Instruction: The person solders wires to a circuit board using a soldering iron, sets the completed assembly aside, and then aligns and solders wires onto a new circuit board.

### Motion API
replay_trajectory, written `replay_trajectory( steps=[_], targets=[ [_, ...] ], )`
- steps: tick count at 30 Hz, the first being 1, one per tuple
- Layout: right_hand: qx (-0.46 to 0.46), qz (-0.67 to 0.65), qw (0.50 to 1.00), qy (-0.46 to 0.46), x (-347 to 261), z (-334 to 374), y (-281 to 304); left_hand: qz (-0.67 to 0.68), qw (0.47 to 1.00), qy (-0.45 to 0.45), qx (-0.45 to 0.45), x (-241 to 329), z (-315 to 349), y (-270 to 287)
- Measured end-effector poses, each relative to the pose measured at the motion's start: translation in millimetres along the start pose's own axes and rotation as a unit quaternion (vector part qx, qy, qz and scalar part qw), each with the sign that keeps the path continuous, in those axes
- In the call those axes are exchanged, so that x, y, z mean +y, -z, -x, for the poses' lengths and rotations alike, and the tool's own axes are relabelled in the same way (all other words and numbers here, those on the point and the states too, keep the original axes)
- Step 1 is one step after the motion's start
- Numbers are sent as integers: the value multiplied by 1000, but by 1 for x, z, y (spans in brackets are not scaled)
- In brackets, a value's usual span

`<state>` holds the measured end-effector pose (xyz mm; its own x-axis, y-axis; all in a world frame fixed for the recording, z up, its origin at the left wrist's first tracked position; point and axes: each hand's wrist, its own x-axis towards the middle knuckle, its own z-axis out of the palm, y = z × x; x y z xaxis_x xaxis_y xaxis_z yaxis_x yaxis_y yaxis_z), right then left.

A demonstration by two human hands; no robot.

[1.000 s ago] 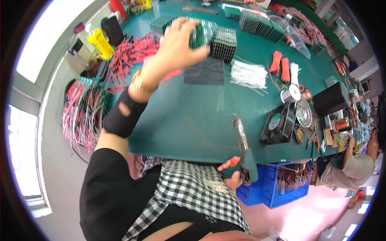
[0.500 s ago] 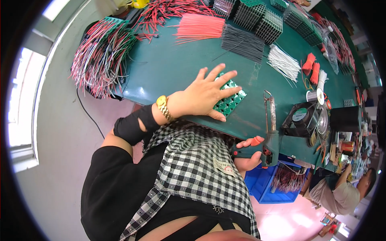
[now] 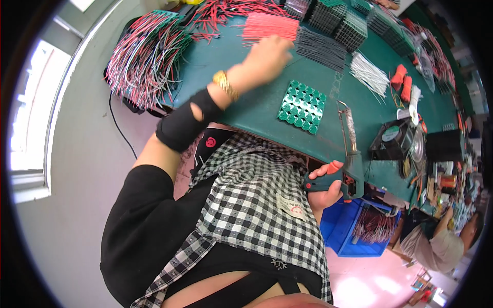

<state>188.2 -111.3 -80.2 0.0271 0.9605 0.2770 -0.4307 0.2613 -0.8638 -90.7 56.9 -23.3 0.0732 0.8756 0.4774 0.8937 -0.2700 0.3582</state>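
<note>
My left hand (image 3: 269,57), blurred by motion, reaches over the near edge of the red wires (image 3: 268,27), beside the dark grey wires (image 3: 321,49). Its fingers are curled together, and I cannot make out whether a wire is between them. A panel of small round green circuit boards (image 3: 303,106) lies flat on the green table, untouched. In my right hand (image 3: 326,195), at the table's near edge, is a soldering gun (image 3: 352,172) with its tip pointing up and away from me.
White wires (image 3: 368,74) and a solder spool (image 3: 407,115) lie to the right, near a black fan (image 3: 389,139). Wired boards (image 3: 149,59) hang over the left corner. Racks (image 3: 327,18) stand at the back. Below right is a blue crate (image 3: 341,228); another person (image 3: 436,246) sits beyond.
My left hand has lifted off the green board panel and moved away from me to the red wires, its fingers going from spread to curled. My right hand still holds the soldering gun.
</note>
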Motion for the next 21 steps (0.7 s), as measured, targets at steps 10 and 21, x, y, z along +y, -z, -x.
replay_trajectory(
  steps=[10, 21],
  targets=[
    [39, -13, 999, -6, -15, -3, -22, -271, 949, -123, -105, -47, -88, -10],
    [51, -75, 995, -52, -15, -1, -12, -268, 908, -321, 34, -36, -66, 21]
  ],
)
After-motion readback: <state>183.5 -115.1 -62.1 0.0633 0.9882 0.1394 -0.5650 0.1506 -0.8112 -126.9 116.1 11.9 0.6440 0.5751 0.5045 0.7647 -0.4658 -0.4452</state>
